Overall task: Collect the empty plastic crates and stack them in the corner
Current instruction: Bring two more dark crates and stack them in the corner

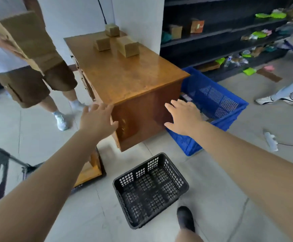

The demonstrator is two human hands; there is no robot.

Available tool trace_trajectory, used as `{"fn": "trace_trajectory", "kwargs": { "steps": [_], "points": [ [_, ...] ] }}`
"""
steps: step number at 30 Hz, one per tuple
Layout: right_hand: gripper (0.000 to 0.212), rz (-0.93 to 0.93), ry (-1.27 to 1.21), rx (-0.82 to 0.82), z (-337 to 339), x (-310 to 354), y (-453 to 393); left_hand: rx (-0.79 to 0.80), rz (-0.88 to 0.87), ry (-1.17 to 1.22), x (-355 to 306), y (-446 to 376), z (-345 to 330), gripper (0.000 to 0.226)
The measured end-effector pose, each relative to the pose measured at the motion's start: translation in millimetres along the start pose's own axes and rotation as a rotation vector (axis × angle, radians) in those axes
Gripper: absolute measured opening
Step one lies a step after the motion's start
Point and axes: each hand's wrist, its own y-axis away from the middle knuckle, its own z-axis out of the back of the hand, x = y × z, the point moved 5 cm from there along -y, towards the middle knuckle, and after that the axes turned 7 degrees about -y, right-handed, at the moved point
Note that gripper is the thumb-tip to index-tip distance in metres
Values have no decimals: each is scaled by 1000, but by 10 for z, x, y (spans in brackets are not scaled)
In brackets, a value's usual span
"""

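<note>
With both the left hand (98, 119) and right hand (184, 117) empty, fingers spread, the black crate (151, 189) underfoot on the floor could trip the person reaching toward the blue crate (215, 102).

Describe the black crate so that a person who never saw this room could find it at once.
Find the wooden desk in the middle of the room. On the tiled floor just in front of its near end sits the black crate, empty and perforated. The blue crate beside the desk is larger.
</note>
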Motion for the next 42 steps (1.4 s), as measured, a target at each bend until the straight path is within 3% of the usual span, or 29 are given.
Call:
{"fn": "trace_trajectory", "kwargs": {
  "steps": [8, 13, 20, 25, 31, 34, 38, 42],
  "points": [
    [71, 277, -9, 160, -764, -545, -1013, 266, 254, 20, -351, -315, -661, 61],
    [69, 319, -24, 332, -1775, -843, -1320, 427, 360, 85, -634, -184, -1482, 57],
    [68, 207, -37, 693, -3790, -1161, -1236, 760, 511, 206, -1121, 339, -3276, 66],
    [73, 140, 19, 835, -5263, -1250, -1204, 913, 548, 211, -1384, 685, -4774, 68],
    [85, -211, -190, 838, -6808, -1334, -1133, 1029, 845, 365, -1536, 1103, -6383, 65],
    [76, -532, -480, 679, -7278, -1382, -1142, 830, 1145, 740, -1559, 1243, -6960, 35],
    [20, -790, -893, 524, -7638, -1549, -1147, 625, 1450, 1256, -1569, 1340, -7326, 13],
    [33, -1025, -1237, 575, -7511, -1603, -1088, 582, 1550, 1502, -1595, 1437, -7275, 9]
  ]
}}
